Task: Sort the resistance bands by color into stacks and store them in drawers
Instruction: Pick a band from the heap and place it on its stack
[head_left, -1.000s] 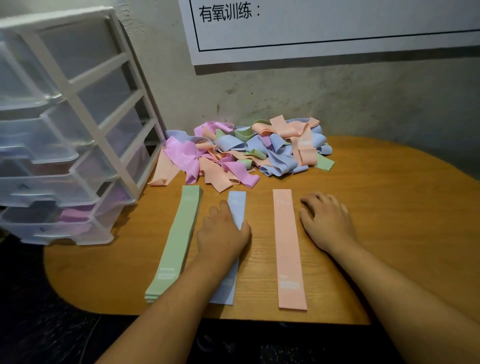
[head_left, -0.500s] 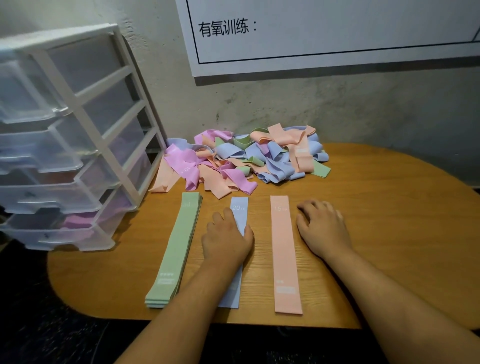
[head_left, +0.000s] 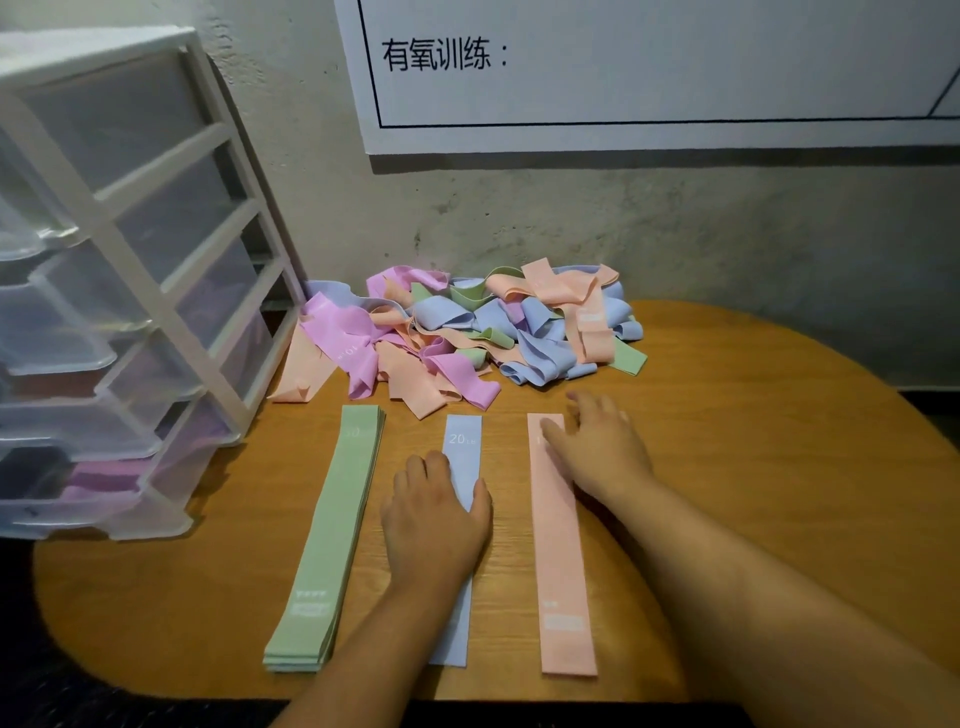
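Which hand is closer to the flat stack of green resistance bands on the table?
Left. The left hand rests on the flat blue band just right of the green stack; the right hand is farther right, over the flat peach band.

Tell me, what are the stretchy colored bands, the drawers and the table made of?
The resistance bands look like matte, rubbery latex: thin, floppy, curling into loops. The drawers seem to be frosted translucent plastic, since colors show through. The table looks like wood or wood-print laminate, because grain lines show.
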